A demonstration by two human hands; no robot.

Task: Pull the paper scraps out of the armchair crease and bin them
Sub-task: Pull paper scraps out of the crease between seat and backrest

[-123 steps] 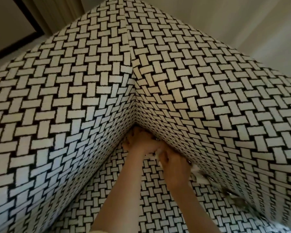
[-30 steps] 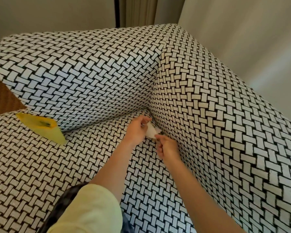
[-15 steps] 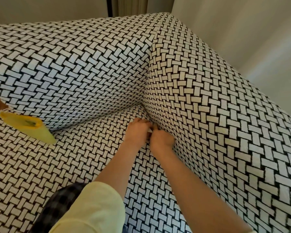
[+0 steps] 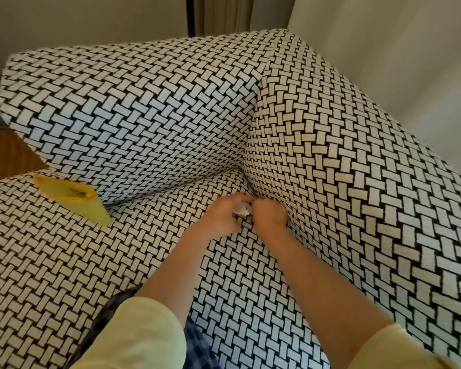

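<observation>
The left hand [image 4: 220, 215] grips a crumpled white paper scrap [image 4: 242, 209] at the armchair [image 4: 343, 182] crease [image 4: 246, 186], where the seat meets the side panel. The right hand [image 4: 271, 215] is curled against the scrap; its grip cannot be determined. A yellow container [image 4: 73, 199] lies on the seat, well apart.

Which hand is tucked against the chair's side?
The right hand, against the black-and-white woven armchair's side panel; the left hand is over the seat, holding the crumpled white paper scrap.
</observation>
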